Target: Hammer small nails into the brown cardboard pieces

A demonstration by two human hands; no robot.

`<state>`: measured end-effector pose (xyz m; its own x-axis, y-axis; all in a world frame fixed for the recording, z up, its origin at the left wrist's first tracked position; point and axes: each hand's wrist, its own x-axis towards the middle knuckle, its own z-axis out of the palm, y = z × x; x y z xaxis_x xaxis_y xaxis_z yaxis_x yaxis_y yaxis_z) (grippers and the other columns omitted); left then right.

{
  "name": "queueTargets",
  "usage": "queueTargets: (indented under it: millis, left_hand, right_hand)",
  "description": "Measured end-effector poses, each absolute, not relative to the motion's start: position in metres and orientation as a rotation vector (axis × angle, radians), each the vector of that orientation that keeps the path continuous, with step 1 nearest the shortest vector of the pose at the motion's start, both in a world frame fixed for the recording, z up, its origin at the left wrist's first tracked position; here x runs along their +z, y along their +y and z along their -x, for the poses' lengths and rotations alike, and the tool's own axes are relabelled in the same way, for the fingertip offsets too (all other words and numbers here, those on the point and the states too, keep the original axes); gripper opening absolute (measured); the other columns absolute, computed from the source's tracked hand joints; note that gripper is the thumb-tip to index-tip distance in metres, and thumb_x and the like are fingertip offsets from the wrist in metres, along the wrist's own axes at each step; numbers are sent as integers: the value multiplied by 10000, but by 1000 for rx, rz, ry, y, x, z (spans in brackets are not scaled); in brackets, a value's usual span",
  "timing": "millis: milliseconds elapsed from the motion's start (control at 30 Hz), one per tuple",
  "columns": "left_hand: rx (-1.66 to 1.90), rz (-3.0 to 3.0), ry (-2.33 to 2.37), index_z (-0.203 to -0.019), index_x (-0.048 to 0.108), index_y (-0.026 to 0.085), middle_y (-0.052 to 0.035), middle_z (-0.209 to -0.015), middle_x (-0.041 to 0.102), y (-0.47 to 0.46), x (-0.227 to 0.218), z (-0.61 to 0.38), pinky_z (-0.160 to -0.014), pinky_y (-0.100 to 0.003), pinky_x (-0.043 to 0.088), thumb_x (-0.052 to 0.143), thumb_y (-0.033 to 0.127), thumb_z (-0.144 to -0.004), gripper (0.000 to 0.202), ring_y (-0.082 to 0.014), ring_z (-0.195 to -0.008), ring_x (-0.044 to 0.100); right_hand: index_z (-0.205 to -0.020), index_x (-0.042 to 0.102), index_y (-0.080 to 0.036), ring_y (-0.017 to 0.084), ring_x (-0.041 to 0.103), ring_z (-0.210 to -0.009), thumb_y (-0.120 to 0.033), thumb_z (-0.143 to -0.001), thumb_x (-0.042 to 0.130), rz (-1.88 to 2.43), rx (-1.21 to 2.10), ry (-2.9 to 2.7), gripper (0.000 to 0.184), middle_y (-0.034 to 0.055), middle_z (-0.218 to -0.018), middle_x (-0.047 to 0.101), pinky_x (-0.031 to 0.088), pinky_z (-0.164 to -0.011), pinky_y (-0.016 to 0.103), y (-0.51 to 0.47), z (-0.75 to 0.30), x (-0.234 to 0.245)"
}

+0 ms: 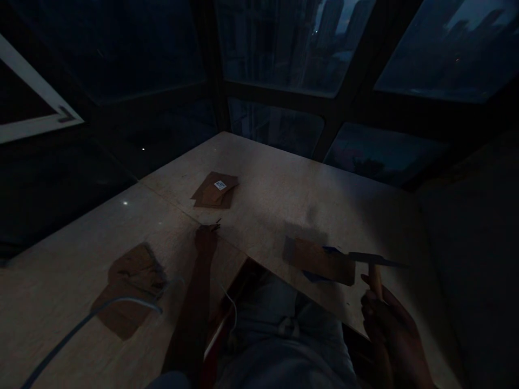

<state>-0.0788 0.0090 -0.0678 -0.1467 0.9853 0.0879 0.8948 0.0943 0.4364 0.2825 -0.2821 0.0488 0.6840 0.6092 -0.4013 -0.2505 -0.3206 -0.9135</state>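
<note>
The scene is very dim. My right hand (385, 316) is closed around the wooden handle of a small hammer (375, 265), whose metal head points over the table's near edge. Just left of the hammer head lies a flat brown board (320, 260) with something blue under its right end. My left hand (206, 237) reaches forward onto the plywood table (284, 183), fingers pinched together at a few small dark pieces, perhaps nails, too small to make out.
A stack of brown cardboard pieces with a white label (214, 190) lies farther back on the table. Another brown sheet (130, 289) lies at the near left, crossed by a pale cable (101, 310). Dark windows surround the table.
</note>
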Motion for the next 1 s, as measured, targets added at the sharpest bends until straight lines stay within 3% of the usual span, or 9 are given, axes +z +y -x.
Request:
queueTargets:
  millis: [300, 467, 600, 700, 800, 1000]
  left_hand:
    - [793, -1843, 2032, -888, 753, 192, -117, -988, 734, 13, -72, 84, -918, -384, 516, 558, 219, -837, 203, -266, -987, 665]
    - [1025, -1777, 1943, -987, 704, 178, -102, -1016, 742, -3, -61, 72, -899, -384, 534, 504, 335, -899, 270, -244, -960, 678]
    - [1281, -1655, 1644, -1102, 700, 161, -74, -939, 742, -28, -37, 30, -752, -319, 556, 554, 432, -878, 381, -201, -814, 684]
    - [1218, -1554, 1384, -1086, 724, 167, -34, -800, 739, -56, -16, -19, -627, -265, 545, 589, 474, -875, 397, -156, -652, 662]
    - [1078, -1525, 1109, -1025, 752, 174, -42, -793, 759, -81, -4, -70, -645, -254, 567, 625, 458, -877, 345, -170, -703, 713]
    - [926, -1731, 675, -1013, 772, 187, -88, -982, 787, -90, -11, -144, -771, -299, 603, 598, 311, -923, 232, -197, -840, 752]
  right_hand:
    - [-1220, 686, -247, 77, 439, -467, -553, -673, 844, 1690, 901, -297, 646, -33, -677, 535, 316, -366, 158, -281, -282, 43]
    - [-1229, 665, -249, 39, 344, -402, -548, -715, 823, 1649, 934, -318, 615, -62, -630, 505, 255, -343, 145, -277, -280, 50]
    - [-1247, 641, -223, 23, 289, -375, -532, -748, 799, 1593, 948, -342, 609, -80, -610, 485, 220, -333, 142, -275, -281, 51]
    - [-1235, 631, -206, 25, 288, -370, -514, -737, 808, 1557, 941, -309, 612, -85, -602, 485, 221, -326, 145, -278, -283, 46]
    - [-1232, 631, -213, 29, 295, -366, -502, -741, 804, 1536, 934, -274, 596, -91, -593, 473, 223, -322, 146, -285, -285, 41]
    - [-1232, 642, -206, 27, 286, -360, -497, -751, 795, 1520, 870, -269, 583, -86, -590, 485, 233, -320, 158, -298, -287, 40]
